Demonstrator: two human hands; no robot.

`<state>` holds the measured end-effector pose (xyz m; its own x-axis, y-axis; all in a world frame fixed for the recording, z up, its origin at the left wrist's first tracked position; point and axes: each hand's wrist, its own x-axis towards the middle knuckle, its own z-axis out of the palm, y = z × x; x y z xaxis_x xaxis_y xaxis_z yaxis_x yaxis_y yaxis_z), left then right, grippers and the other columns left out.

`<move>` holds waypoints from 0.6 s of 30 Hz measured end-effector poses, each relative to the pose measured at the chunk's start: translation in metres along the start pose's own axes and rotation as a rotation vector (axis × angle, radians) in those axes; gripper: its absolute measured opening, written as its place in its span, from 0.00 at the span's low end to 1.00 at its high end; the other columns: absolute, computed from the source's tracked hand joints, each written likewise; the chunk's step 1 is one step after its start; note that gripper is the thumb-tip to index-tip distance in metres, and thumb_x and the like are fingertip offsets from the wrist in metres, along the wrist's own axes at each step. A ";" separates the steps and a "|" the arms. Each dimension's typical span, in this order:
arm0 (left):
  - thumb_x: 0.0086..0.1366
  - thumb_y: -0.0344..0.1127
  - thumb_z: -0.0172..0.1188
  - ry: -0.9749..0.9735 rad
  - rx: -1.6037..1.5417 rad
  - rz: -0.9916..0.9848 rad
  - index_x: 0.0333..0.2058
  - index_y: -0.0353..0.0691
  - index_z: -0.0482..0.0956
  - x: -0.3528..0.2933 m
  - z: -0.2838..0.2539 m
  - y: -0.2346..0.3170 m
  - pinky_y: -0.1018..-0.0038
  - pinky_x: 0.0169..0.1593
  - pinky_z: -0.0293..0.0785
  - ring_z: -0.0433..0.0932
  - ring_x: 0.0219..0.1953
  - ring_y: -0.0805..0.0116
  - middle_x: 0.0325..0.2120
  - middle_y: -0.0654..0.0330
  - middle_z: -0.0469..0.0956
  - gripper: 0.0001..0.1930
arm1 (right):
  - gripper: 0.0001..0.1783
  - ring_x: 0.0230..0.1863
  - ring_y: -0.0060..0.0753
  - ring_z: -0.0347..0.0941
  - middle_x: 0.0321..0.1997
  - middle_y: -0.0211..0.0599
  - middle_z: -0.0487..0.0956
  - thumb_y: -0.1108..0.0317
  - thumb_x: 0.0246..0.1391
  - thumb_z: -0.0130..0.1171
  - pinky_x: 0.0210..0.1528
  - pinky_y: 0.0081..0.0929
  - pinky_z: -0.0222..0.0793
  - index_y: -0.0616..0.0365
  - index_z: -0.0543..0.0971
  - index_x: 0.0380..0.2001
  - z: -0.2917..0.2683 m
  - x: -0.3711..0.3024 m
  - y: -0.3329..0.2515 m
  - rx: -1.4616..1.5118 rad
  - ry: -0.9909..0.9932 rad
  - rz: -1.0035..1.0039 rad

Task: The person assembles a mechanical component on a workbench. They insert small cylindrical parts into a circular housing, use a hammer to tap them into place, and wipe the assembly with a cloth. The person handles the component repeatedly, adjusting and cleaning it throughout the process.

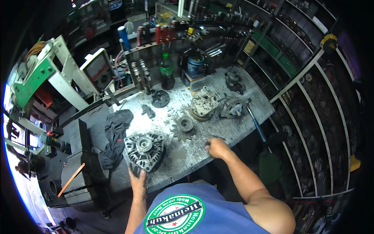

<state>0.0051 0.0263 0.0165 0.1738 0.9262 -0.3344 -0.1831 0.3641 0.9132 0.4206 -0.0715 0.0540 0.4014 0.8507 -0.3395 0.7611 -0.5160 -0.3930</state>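
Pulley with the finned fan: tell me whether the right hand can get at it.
Likely yes: the right hand is just to the right of the pulley and nearer the person, with bare benchtop between them. Whether it already holds something is unclear.

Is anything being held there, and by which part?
The left hand holds the alternator by its near edge; whether the right hand holds anything cannot be told.

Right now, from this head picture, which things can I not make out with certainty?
- Head view: the underside of the round metal part; its own body hides it.
- Head view: how far the left hand reaches beneath that part, which hides this.
- Head view: whether the right hand holds something small; its curled fingers hide it.
- Head view: separate items on the right-side shelves; too dark and small.
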 end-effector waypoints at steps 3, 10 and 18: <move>0.71 0.49 0.79 0.026 -0.201 -0.108 0.86 0.52 0.46 0.000 0.032 0.008 0.46 0.75 0.71 0.70 0.76 0.48 0.78 0.50 0.64 0.57 | 0.15 0.58 0.70 0.84 0.56 0.60 0.87 0.69 0.69 0.55 0.61 0.60 0.81 0.62 0.86 0.51 0.006 0.013 0.060 -0.079 0.266 0.155; 0.67 0.30 0.79 0.183 -0.349 0.056 0.83 0.47 0.50 0.013 0.069 0.018 0.52 0.72 0.77 0.75 0.71 0.52 0.71 0.48 0.73 0.55 | 0.14 0.57 0.75 0.84 0.51 0.68 0.87 0.77 0.61 0.59 0.61 0.62 0.80 0.66 0.85 0.48 0.007 0.054 0.100 -0.149 0.098 0.035; 0.61 0.57 0.84 0.366 0.383 0.209 0.80 0.27 0.58 0.023 0.049 0.016 0.53 0.83 0.60 0.63 0.80 0.39 0.77 0.32 0.63 0.62 | 0.13 0.43 0.34 0.83 0.39 0.42 0.87 0.74 0.60 0.75 0.49 0.33 0.81 0.65 0.85 0.47 -0.067 0.039 -0.018 0.375 -0.056 -0.282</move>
<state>0.0535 0.0488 0.0352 -0.1876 0.9730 -0.1342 0.1986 0.1713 0.9650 0.4569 -0.0223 0.1054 0.1696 0.9614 -0.2167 0.5961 -0.2752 -0.7543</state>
